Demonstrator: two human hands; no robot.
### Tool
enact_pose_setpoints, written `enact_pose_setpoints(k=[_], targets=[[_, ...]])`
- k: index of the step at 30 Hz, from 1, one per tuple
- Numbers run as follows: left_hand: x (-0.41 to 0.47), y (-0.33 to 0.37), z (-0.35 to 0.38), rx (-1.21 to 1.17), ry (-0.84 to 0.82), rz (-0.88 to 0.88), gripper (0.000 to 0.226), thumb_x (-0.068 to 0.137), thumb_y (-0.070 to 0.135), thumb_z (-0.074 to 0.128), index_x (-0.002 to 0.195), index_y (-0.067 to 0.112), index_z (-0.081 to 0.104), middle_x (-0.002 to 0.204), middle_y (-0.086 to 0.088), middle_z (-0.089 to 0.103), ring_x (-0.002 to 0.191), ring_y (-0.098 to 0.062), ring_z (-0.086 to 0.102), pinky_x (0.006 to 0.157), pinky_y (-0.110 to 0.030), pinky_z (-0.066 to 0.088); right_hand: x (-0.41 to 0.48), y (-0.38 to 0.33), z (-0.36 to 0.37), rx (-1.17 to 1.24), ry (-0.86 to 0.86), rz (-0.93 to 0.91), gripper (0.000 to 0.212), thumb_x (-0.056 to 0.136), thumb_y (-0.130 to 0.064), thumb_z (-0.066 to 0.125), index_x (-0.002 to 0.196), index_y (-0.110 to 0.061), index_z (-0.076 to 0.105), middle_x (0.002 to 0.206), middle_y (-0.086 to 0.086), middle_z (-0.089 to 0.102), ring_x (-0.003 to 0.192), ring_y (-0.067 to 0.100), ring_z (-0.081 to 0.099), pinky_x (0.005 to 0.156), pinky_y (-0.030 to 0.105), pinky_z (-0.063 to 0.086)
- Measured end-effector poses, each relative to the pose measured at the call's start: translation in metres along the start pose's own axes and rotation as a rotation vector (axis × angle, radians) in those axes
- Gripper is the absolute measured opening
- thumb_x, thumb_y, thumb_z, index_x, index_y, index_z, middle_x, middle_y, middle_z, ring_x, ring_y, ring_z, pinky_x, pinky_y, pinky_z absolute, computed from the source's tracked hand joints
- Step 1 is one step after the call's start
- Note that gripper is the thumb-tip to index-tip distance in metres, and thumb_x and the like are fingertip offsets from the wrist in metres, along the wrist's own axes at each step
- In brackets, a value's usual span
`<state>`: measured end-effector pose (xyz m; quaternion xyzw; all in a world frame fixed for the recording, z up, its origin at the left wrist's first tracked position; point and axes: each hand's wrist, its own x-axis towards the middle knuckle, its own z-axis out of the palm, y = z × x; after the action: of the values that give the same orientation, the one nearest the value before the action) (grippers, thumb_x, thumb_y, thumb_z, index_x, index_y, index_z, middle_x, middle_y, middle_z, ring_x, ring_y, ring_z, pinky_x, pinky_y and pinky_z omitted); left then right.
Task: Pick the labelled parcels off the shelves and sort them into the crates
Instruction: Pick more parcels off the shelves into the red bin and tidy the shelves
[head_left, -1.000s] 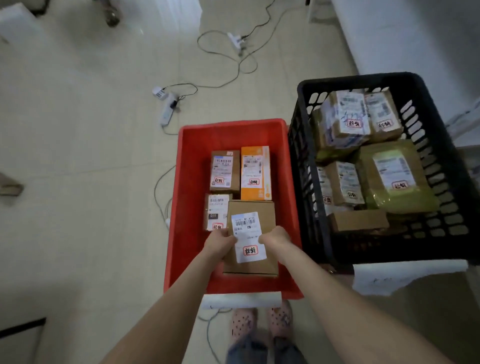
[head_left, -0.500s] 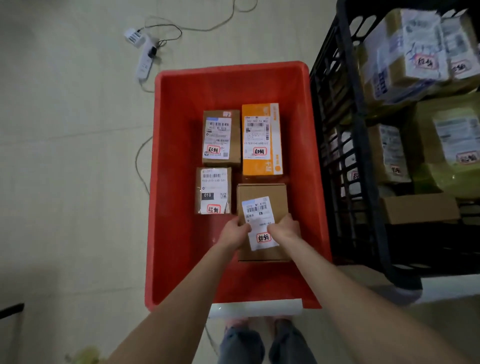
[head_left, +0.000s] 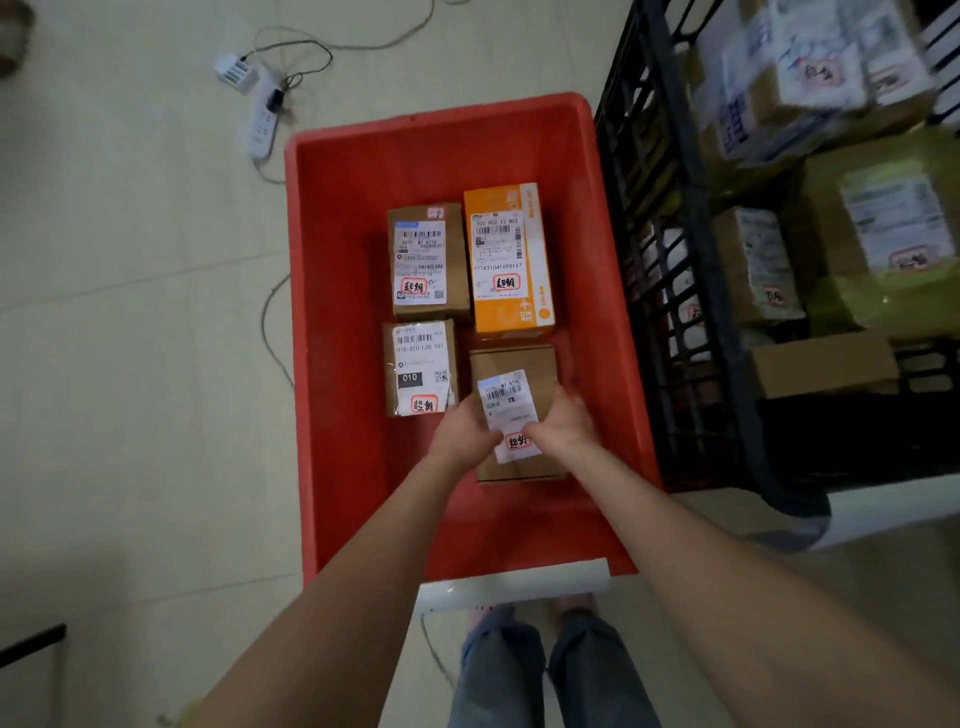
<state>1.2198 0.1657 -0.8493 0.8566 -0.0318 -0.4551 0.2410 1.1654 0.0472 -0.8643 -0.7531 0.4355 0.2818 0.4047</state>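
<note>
Head view: sorting looks well underway, judging by crate contents; shelves not in frame, so what's left to pick can't be told.
Floor tiles (head_left: 130, 260): pale, smooth, faint grout lines.
Power strip (head_left: 262, 124): white hard plastic, long and slim, lying on the floor.
Red crate (head_left: 311, 364): rigid moulded plastic, solid smooth walls, rectangular; 3 parcels lie flat inside, a 4th is in hand.
Brown carton (head_left: 426, 260): matte cardboard, boxy, white barcode label w/ red stamp.
Wrapped parcel (head_left: 418, 366): smaller, glossy crinkled film over brown, label reads "010".
Left hand (head_left: 460, 434): grasping the held carton's left edge.
Orange box (head_left: 506, 260): smooth printed card, tall rectangle, touching the brown carton.
Held carton (head_left: 514, 374): plain cardboard, label stuck on askew; low in the red crate, just on the near side of the orange box; can't tell if it's on the bottom yet.
Right hand (head_left: 566, 426): curled round the carton's right edge.
Black crate (head_left: 670, 260): open lattice walls, right beside the red one, piled fuller.
Mailer (head_left: 883, 234): yellow-green, soft, shiny, puffy.
</note>
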Motion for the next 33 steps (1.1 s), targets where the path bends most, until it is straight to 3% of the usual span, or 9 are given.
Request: enact_pose_setpoints(k=[3,8,16,24,33], targets=[[-0.027,0.021,-0.030,0.304,0.074,0.101,0.063,0.086,0.020,0.064,0.141,0.009,0.037,0.142,-0.013,0.041,0.128,-0.031,0.044,0.100,-0.038,0.040,-0.033,-0.019,-0.026,-0.049,0.058,-0.075,0.057,0.085,-0.017,0.063,0.138,-0.021,0.041,0.134,0.009,0.044,0.120,0.029,0.050,0.083,0.028,0.041],[-0.077,0.075,-0.082,0.648,0.109,0.232,0.080,0.085,0.026,0.065,0.151,0.016,0.021,0.155,-0.006,0.023,0.137,-0.027,0.032,0.102,-0.042,0.039,-0.101,-0.050,-0.080,-0.169,0.181,-0.218,0.071,0.090,-0.028,0.059,0.150,-0.021,0.022,0.147,0.007,0.031,0.133,0.029,0.037,0.106,0.038,0.037],[-0.171,0.204,-0.098,0.877,0.187,0.554,0.081,0.087,0.031,0.062,0.152,0.016,0.016,0.157,-0.006,0.020,0.140,-0.030,0.027,0.103,-0.044,0.038,-0.205,-0.038,-0.185,-0.159,0.428,-0.242,0.071,0.093,-0.031,0.055,0.152,-0.021,0.017,0.154,0.004,0.023,0.139,0.026,0.027,0.107,0.038,0.036],[-0.276,0.315,0.004,1.048,0.136,0.860,0.078,0.088,0.038,0.061,0.151,0.018,0.018,0.156,-0.005,0.020,0.140,-0.028,0.027,0.103,-0.044,0.042,-0.306,0.083,-0.279,-0.058,0.676,-0.021,0.069,0.091,-0.034,0.058,0.148,-0.020,0.023,0.150,0.005,0.029,0.134,0.026,0.033,0.102,0.040,0.040],[-0.417,0.371,0.152,1.126,0.097,1.188,0.074,0.087,0.041,0.061,0.148,0.019,0.025,0.152,-0.004,0.027,0.137,-0.027,0.033,0.102,-0.043,0.042,-0.439,0.252,-0.327,0.032,0.860,0.131,0.072,0.087,-0.035,0.063,0.148,-0.020,0.025,0.146,0.006,0.035,0.132,0.028,0.036,0.105,0.041,0.040]])
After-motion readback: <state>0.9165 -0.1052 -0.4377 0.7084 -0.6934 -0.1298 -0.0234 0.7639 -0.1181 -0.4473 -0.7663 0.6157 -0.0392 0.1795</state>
